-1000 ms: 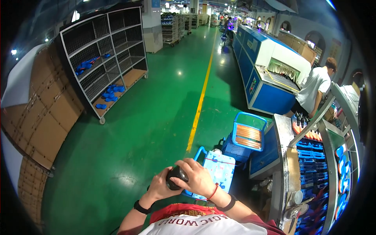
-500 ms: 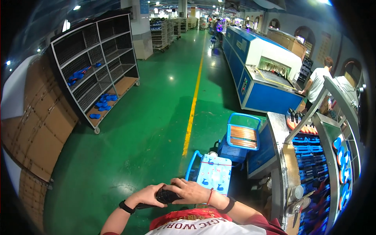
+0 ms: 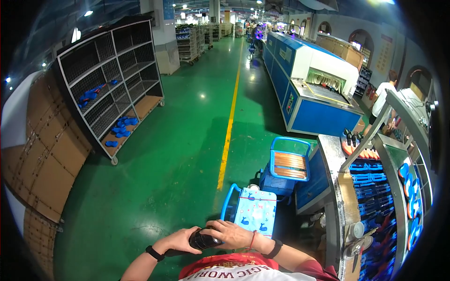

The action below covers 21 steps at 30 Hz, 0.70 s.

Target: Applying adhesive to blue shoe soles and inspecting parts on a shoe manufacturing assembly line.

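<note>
In front of my body, low in the head view, I hold a black shoe [image 3: 202,240]. My left hand [image 3: 183,240] grips its left side, with the thumb and fingers closed on it. My right hand [image 3: 233,235] is wrapped over its right end from above. Much of the shoe is hidden behind my hands, and a dark part of it shows below my left palm. Just beyond my right hand stands a blue-framed chair with a whale-print seat [image 3: 255,213].
A second blue chair with wooden slats [image 3: 288,165] stands farther on. To the right are a workbench [image 3: 333,178], racked blue shoe parts [image 3: 372,187] and a blue conveyor machine [image 3: 318,110]. A wheeled rack [image 3: 112,79] and cardboard [image 3: 51,154] are at left. A person [image 3: 384,96] stands at far right.
The shoe has turned a little in my hands, and both hands have shifted slightly. The person at right has moved slightly. The whole view has shifted a little.
</note>
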Tool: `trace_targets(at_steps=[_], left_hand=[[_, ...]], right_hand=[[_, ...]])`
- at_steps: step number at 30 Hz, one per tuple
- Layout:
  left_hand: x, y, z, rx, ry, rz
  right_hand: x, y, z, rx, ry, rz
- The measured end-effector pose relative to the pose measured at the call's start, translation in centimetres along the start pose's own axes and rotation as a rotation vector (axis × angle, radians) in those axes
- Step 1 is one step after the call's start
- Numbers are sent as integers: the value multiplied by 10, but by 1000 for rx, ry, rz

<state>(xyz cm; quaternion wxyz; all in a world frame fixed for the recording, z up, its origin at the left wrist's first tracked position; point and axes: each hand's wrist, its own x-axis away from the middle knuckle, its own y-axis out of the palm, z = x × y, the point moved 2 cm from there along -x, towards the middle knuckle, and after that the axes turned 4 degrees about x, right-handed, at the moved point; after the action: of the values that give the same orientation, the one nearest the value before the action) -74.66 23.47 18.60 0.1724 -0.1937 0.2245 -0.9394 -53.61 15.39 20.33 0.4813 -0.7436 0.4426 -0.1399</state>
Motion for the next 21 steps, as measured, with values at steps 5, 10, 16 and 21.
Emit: trace_targets(at_steps=[5,10,16,21], left_hand=[[0,1,-3,19,-39,-25],[-4,4,-10,17,-4,-2],[-9,9,-39,245,-29,122],[-7,17,-56,466,9,318]], right_hand=[[0,-3,-2,125,-129,54],[1,-10,-6,151,-126,76],[30,0,37,5,-90,294],[100,62,149,-136,382,605]])
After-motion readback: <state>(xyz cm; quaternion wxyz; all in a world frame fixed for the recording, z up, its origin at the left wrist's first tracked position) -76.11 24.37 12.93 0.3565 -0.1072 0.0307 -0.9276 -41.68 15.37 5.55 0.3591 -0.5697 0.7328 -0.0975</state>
